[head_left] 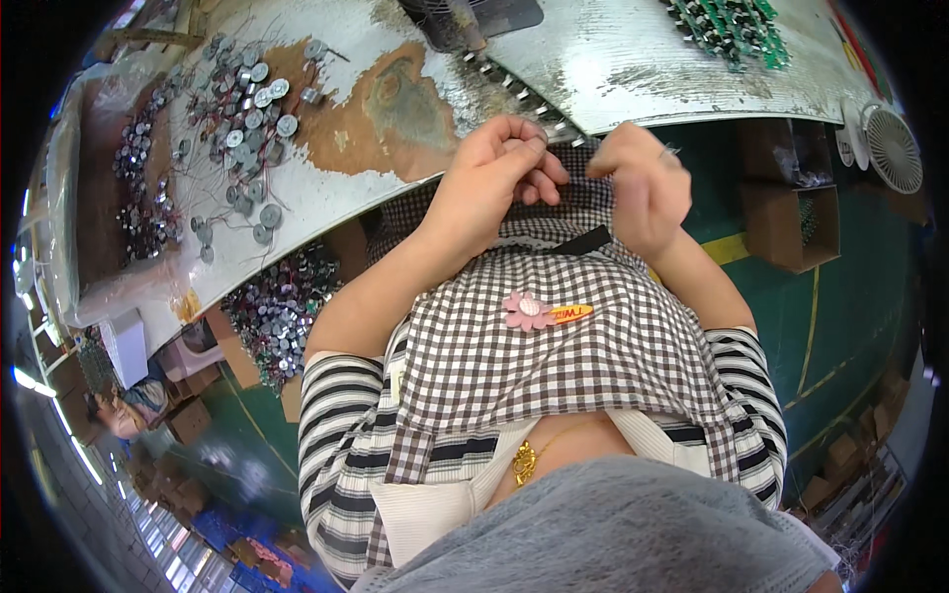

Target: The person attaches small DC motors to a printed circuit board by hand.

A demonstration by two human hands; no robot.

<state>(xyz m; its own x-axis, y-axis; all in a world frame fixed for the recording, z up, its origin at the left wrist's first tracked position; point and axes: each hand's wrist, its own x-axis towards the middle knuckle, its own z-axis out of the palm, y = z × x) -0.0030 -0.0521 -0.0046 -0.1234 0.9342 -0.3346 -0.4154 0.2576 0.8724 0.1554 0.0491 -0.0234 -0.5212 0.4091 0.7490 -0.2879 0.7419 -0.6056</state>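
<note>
My left hand (491,183) is at the table's front edge, its thumb pressed to the index finger and the other fingers curled; whatever it may hold is too small to make out. To its right, my right hand (645,186) is curled closed in front of the apron, slightly blurred, with any contents hidden. A narrow strip of small metal-topped parts (524,96) runs along the tabletop and ends just beyond the left fingertips. Many small round motors with thin wires (254,119) lie loose on the table to the left.
A pile of green circuit boards (730,35) lies at the far right of the worn white table (633,84). A plastic-lined box (94,188) holds more motors at left. Below the table sit a heap of motors (282,306) and a cardboard box (791,227); a white fan (892,148) stands right.
</note>
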